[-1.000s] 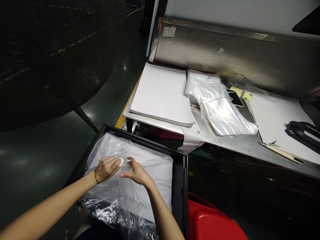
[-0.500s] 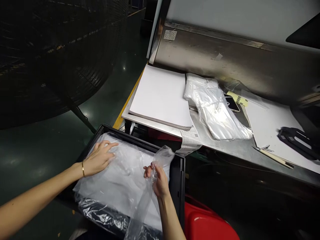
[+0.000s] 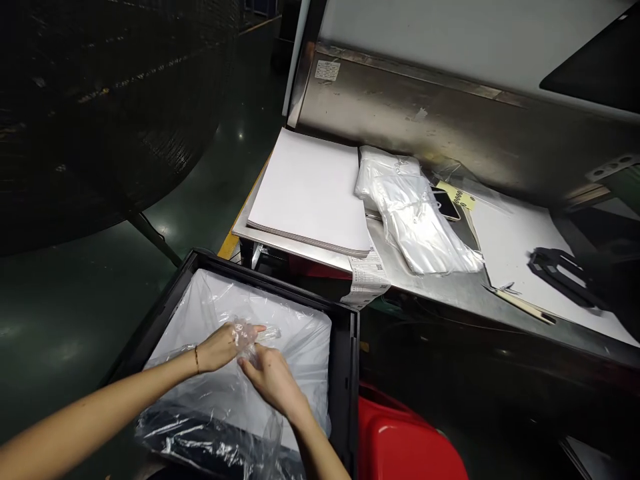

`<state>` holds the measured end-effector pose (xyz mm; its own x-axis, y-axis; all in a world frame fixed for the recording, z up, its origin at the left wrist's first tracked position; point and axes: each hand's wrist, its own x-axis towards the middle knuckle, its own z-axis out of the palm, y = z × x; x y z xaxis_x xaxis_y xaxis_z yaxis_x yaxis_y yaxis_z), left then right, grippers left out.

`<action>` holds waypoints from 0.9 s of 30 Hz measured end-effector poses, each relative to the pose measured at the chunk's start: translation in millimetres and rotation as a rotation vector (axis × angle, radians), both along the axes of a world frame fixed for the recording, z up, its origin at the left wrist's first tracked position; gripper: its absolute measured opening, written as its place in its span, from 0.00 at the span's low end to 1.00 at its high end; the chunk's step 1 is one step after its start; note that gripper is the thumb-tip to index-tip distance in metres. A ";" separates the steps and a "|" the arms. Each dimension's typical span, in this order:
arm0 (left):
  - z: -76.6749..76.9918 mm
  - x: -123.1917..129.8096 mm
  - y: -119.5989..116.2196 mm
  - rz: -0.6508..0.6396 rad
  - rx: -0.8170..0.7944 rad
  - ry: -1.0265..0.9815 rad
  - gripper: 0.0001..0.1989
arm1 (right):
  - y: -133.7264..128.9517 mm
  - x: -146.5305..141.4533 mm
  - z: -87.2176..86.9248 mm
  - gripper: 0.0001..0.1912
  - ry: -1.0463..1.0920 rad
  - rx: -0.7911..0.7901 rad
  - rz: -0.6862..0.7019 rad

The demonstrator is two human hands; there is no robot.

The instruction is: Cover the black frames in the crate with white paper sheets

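A black crate (image 3: 353,373) holds white sheets (image 3: 295,327) under a clear plastic bag (image 3: 200,393). My left hand (image 3: 223,347), with a thin bracelet at the wrist, is closed on bunched plastic over the middle of the crate. Right beside it, my right hand (image 3: 275,380) grips the same gathered plastic, its thumb pointing toward the left hand. Film partly covers the left fingers. Loose plastic spreads over the crate's near side, crinkled and shiny.
On the metal table (image 3: 425,283) lie a stack of white sheets (image 3: 310,190), clear plastic bags (image 3: 415,220), a phone (image 3: 447,204) and a cutter (image 3: 520,305). A red stool (image 3: 415,447) stands right of the crate. A large dark mesh fan (image 3: 100,120) stands at left.
My left hand has moved right and closed on plastic. My right hand has moved left to meet it, and the raised plastic at the right has come down. The view has shifted slightly.
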<state>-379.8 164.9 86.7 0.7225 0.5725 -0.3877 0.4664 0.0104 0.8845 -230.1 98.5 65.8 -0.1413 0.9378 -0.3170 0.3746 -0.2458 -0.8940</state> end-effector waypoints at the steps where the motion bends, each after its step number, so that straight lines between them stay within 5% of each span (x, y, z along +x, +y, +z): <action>1: 3.0 1.0 -1.2 0.036 0.007 0.018 0.24 | 3.2 2.3 -2.1 0.12 0.039 0.011 -0.032; 7: 19.5 -3.2 9.9 0.053 -0.134 0.160 0.30 | 20.6 14.4 10.1 0.09 0.150 0.115 -0.334; 12: 17.9 -5.8 37.8 -0.263 -0.408 0.250 0.32 | -19.0 -15.1 45.1 0.07 0.139 0.231 -0.461; 15: 17.4 -3.7 45.0 -0.440 -0.392 0.249 0.27 | -49.3 -64.8 38.9 0.07 0.245 0.224 -0.478; 18: 21.8 -7.5 37.3 -0.529 -0.192 0.238 0.18 | -63.7 -106.8 19.2 0.05 0.264 0.285 -0.428; 20: 24.2 -15.5 25.7 -0.507 0.061 0.226 0.15 | -64.3 -109.3 10.6 0.05 0.246 0.299 -0.356; 22: 22.7 -25.4 12.7 -0.447 0.376 0.205 0.16 | -58.8 -87.5 9.1 0.06 0.232 0.274 -0.323; 27: 1.1 -32.1 -3.2 -0.397 1.095 -0.038 0.14 | -13.5 -1.3 13.5 0.15 0.150 0.245 -0.495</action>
